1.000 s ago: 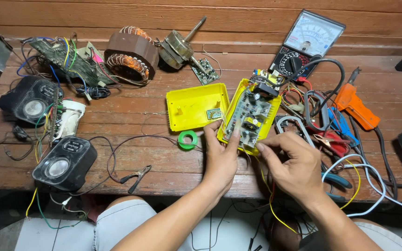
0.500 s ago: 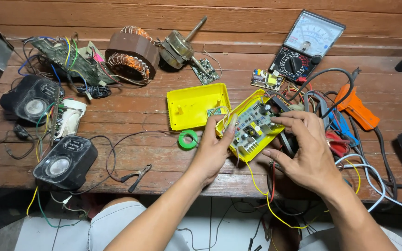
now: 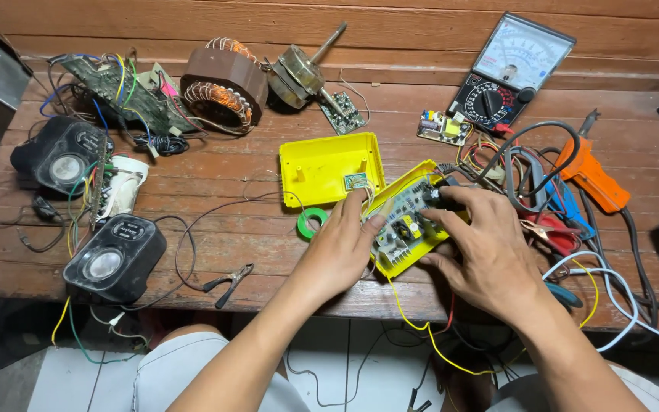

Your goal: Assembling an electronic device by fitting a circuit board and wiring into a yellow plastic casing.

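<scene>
Both hands [image 3: 421,244] grip yellow case [image 3: 402,229] near bench edge [image 3: 268,301].

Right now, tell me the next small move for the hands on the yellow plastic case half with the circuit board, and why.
Probably steady the yellow plastic case half flat with the left hand, since it sits tilted near the wooden table's edge. The right hand already covers its far end, fingertips on a dark part of the green circuit board, and yellow wires dangle below.

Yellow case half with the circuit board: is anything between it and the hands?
Nothing visible. The left hand and right hand both touch the open yellow plastic case half with the circuit board. The empty yellow lid lies just behind it.
</scene>
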